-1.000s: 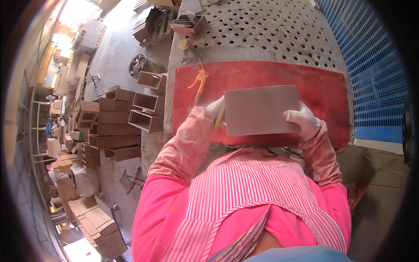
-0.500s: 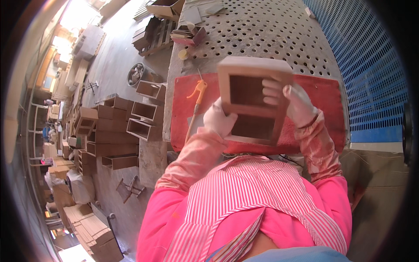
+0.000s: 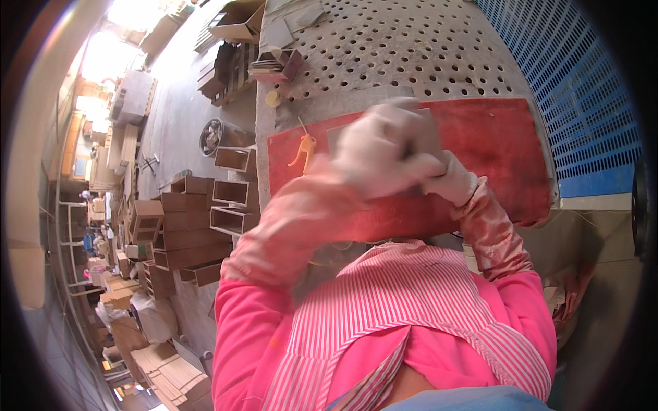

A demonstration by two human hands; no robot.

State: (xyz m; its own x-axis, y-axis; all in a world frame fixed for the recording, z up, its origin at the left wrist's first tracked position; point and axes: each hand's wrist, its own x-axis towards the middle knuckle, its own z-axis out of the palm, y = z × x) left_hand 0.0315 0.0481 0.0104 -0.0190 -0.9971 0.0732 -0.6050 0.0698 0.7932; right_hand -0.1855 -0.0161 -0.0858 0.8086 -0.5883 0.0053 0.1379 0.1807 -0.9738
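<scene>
My left hand point(image 3: 387, 151), in a white glove, is raised over the red mat point(image 3: 493, 151) and smeared by motion; its fingers look curled, but their grip is unclear. Close against it, my gloved right hand point(image 3: 452, 181) has its fingers closed at the edge of a flat grey sheet point(image 3: 428, 130). The left hand covers most of this sheet, and its kind cannot be made out. An orange air blow gun point(image 3: 306, 147) lies on the mat to the left of my left hand, its lower part hidden by my sleeve.
A perforated table top point(image 3: 384, 48) stretches beyond the mat. A small box of flat pieces point(image 3: 279, 65) and a yellow round thing point(image 3: 273, 98) stand at its left edge. Blue perforated panels point(image 3: 576, 96) border the right. Brown open boxes point(image 3: 188, 226) are stacked on the left, near a bin point(image 3: 214, 135).
The two-compartment brown box has left my hands and is not seen now. My left hand has moved up and right, beside the right hand. The grey sheet now shows behind them.
</scene>
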